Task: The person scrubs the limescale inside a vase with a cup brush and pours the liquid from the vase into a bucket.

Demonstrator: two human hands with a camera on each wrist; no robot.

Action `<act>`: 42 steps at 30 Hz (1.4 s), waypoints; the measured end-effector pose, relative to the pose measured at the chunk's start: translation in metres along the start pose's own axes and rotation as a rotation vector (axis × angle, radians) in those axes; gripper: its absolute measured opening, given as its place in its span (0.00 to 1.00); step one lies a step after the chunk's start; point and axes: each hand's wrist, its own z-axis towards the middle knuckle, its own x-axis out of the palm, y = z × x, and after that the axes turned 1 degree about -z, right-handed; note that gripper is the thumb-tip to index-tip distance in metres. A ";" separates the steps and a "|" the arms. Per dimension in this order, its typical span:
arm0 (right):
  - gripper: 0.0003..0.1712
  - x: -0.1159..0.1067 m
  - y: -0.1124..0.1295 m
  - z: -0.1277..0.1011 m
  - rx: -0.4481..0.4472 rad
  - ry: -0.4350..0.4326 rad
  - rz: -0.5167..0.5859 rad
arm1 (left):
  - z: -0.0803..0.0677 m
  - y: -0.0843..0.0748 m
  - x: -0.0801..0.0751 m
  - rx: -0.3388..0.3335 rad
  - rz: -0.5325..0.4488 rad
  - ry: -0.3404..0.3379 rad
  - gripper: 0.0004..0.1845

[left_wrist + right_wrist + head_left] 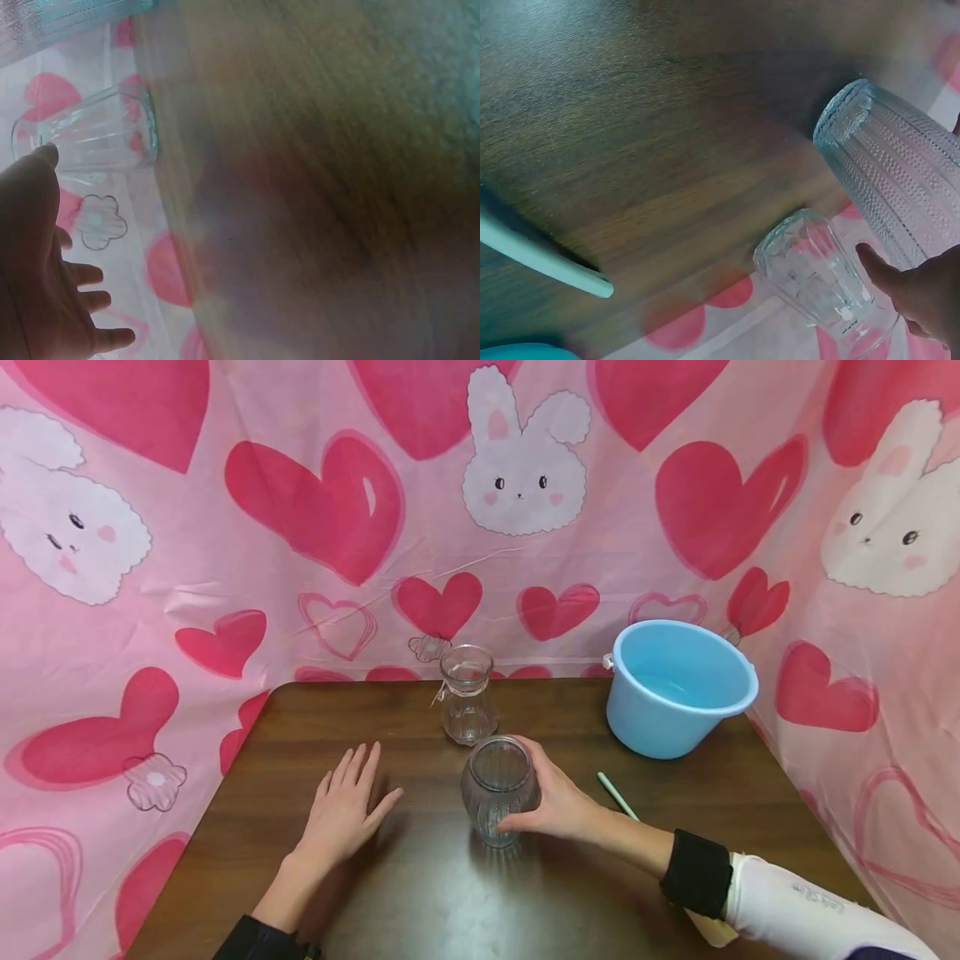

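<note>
My right hand [558,797] grips a rounded glass vase [480,789] with beaded ribs from its right side, the thumb across the front and the fingers behind. The vase [896,165] stands upright at the middle of the table. Just behind it is a second clear glass vase [468,714], narrow-necked, flared at the lip, with a thin tie around the neck. To the left, my left hand [341,814] holds nothing; its fingers point forward, with the thumb out towards the vases. In the left wrist view, the narrow-necked vase [105,135] shows beyond that thumb.
A light blue bucket [660,718] stands at the table's back right. A pale green stick-like handle [617,795] runs beneath my right forearm, which hides its middle. Pink cloth with hearts and rabbits [420,552] hangs behind the dark wooden table [427,893] and along its sides.
</note>
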 end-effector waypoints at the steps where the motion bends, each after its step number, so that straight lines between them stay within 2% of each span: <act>1: 0.64 0.001 0.000 0.000 -0.001 -0.008 0.005 | 0.000 0.000 0.000 0.001 -0.003 -0.001 0.46; 11: 0.58 -0.001 0.000 -0.006 -0.019 -0.074 0.004 | 0.005 -0.005 0.006 0.033 -0.009 -0.005 0.46; 17: 0.57 -0.016 0.001 -0.010 -0.062 -0.160 -0.038 | 0.005 -0.006 0.011 0.043 -0.005 -0.002 0.42; 22: 0.56 -0.050 0.008 -0.027 -0.055 -0.266 -0.047 | 0.008 -0.009 0.015 0.060 -0.001 0.007 0.40; 30: 0.58 -0.112 0.009 -0.081 0.020 -0.447 -0.173 | 0.004 -0.014 0.017 0.090 0.021 0.003 0.41; 37: 0.53 -0.162 0.001 -0.131 0.157 -0.624 -0.298 | 0.000 -0.012 0.007 0.109 0.075 -0.034 0.41; 42: 0.51 -0.203 -0.011 -0.155 0.287 -0.717 -0.396 | 0.002 -0.013 0.004 0.134 0.076 -0.059 0.41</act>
